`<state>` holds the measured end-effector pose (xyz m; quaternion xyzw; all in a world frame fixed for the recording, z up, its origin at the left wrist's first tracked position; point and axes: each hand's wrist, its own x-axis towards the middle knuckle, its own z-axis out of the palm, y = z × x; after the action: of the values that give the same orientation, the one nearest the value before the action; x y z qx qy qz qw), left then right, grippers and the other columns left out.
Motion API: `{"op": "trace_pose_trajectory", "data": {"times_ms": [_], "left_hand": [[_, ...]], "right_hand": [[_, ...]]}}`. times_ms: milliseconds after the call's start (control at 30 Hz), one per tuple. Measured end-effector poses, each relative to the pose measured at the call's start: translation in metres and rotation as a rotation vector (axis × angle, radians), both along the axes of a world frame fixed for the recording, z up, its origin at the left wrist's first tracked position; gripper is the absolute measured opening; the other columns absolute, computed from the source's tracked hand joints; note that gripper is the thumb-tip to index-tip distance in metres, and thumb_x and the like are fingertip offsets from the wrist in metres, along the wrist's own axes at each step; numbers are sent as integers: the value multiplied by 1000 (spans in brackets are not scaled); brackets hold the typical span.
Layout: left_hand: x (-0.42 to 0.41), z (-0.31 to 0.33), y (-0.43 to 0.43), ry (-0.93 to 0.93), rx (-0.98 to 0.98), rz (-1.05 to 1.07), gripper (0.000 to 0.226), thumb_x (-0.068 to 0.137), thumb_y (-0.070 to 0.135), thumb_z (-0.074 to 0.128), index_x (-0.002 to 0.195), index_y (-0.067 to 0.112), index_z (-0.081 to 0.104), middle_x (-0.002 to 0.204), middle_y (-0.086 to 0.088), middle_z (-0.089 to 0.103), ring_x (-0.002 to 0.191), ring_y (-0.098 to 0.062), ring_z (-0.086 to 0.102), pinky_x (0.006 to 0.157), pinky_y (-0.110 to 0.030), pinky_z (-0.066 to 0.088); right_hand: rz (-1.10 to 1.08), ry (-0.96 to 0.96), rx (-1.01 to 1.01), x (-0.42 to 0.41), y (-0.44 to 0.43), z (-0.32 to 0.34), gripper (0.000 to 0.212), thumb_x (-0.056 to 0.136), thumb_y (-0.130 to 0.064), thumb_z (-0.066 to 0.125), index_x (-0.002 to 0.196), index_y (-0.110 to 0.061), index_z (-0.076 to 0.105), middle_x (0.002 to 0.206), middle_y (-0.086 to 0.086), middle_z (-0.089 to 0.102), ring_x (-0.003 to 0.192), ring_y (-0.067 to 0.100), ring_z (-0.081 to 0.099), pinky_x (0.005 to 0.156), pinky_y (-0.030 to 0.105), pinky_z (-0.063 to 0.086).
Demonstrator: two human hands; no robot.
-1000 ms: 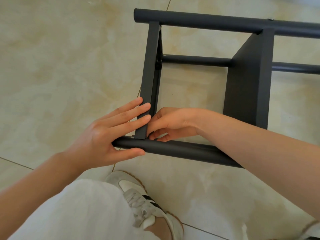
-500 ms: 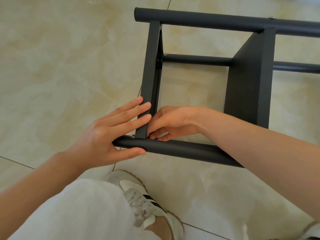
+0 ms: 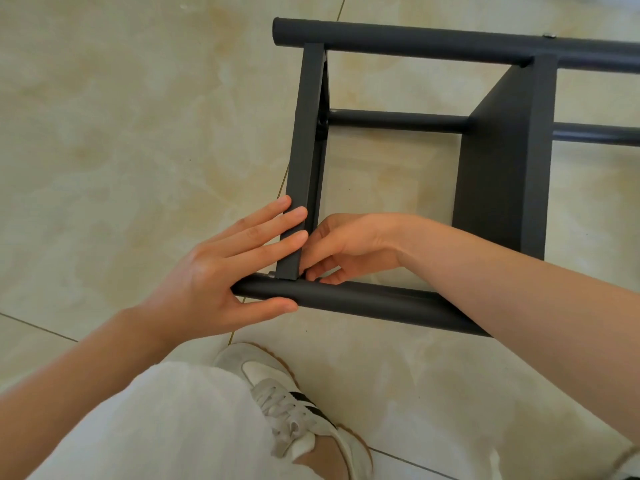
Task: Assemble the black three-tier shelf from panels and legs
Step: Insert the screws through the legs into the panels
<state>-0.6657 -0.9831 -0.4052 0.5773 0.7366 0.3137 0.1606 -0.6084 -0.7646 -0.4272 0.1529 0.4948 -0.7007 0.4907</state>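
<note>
A person crouches over a black shelf frame [image 3: 408, 303] lying on its side on a cream tiled floor [image 3: 104, 133], at centre and right of the view. At left, white trousers [image 3: 156, 427] fill the lower corner. The left hand [image 3: 221, 271] is spread, 4 straight fingers pressed flat against the outer face of the end panel [image 3: 304, 150], the thumb lying along the underside of the near leg [image 3: 363, 301], a round tube crossing the view. Below it sits a grey-and-white laced shoe [image 3: 294, 403] with black stripes. Just right of the panel, the right hand [image 3: 349, 247] reaches inside the frame, its fingers curled in at the corner where panel meets tube; whether they pinch anything cannot be told. Farther right, a second panel [image 3: 502, 161] stands between the near leg and the far leg [image 3: 433, 41], with a third tube [image 3: 398, 121] running lower between the 2 panels.
</note>
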Motion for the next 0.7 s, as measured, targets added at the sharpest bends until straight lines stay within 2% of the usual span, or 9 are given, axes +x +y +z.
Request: {"op": "trace_pose_trajectory", "data": {"times_ms": [100,233,400,567,633,700], "left_hand": [[0,0,0,2,0,1,66,90,37,72,138,-3,50,152,-18,45,150,-33,32,120,-41,33],[-1,0,0,6,-2,-1,67,90,37,73,138,-4,50,151,-19,45,149,-33,33,120,-42,34],[-1,-1,-1,12,-9,2,67,90,38,72,138,-4,51,151,-19,46,149,-33,33,119,-42,35],[-2,0,0,5,-7,0,67,90,38,72,138,-4,50,151,-19,45,149,-33,33,119,-43,34],[-2,1,0,9,-9,1,67,90,38,72,138,-4,51,151,-19,45,149,-33,33,119,-43,34],[-1,1,0,11,-12,1,67,91,38,72,138,-4,51,151,-18,45,149,-32,33,119,-42,34]], "right_hand": [[34,23,65,0,-5,0,15,92,-15,65,101,-6,72,99,8,68,90,18,60,82,30,50],[8,15,37,1,-3,1,17,92,-16,65,104,-6,73,103,8,69,93,18,60,86,32,51],[25,20,40,2,1,1,11,92,-14,65,97,-9,74,91,3,71,89,17,59,81,28,51],[-8,19,62,2,-7,-1,23,92,-14,64,110,-1,71,116,18,69,98,21,63,96,37,52],[-19,10,45,2,-5,-2,25,92,-14,65,111,1,70,112,17,70,97,21,62,97,38,51],[0,6,30,2,-1,-1,24,91,-14,66,109,0,71,103,11,70,95,20,60,91,35,51]]}}
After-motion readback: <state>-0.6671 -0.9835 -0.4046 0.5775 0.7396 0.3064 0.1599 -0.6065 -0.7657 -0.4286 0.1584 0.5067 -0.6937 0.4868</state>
